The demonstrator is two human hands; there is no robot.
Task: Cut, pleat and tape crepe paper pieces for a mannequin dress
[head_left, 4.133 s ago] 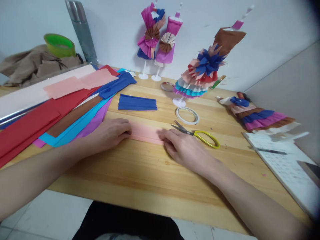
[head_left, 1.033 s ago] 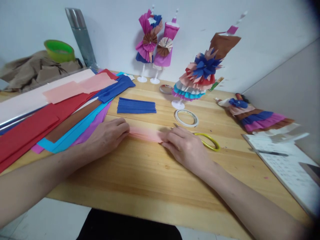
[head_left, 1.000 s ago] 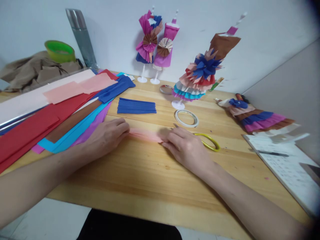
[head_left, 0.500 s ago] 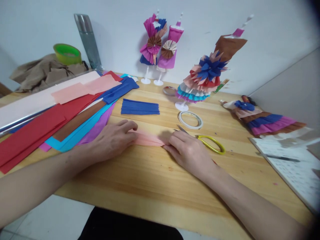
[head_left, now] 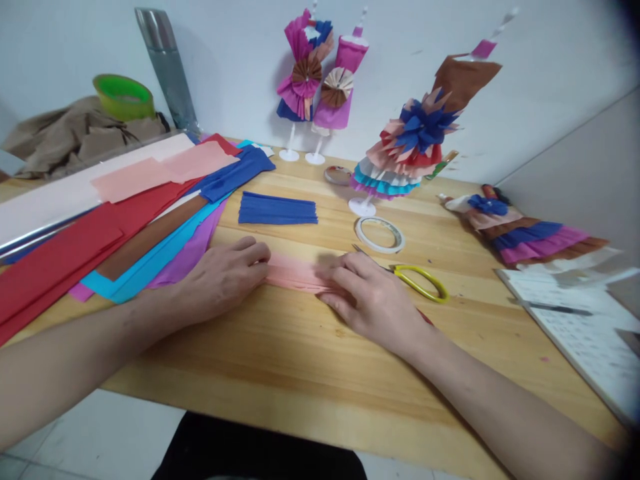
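1. Pink paper strip [head_left: 295, 275]: lies crosswise on the bench [head_left: 280, 353], between the two hands; fold lines run along its near edge.
2. Left hand [head_left: 230, 267]: at the strip's 9 o'clock. Fingers bent, grasping its left end.
3. Right hand [head_left: 370, 297]: at the strip's 3 o'clock. Fingers laid over its right end, thumb parted from them; blurred, so cannot tell whether they grip.
4. Blue pleated strip [head_left: 278, 209]: between 11 and 12 o'clock of the pink one, clear of both hands.
5. Yellow-handled scissors [head_left: 443, 291]: 3 o'clock, partly hidden by the right hand.
6. White tape roll [head_left: 381, 249]: 2 o'clock, lying flat.
7. Coloured paper sheets [head_left: 75, 240]: 9 to 10 o'clock, overlapping.
8. Flower-trimmed dress form [head_left: 425, 130]: between 1 and 2 o'clock, standing on its base.
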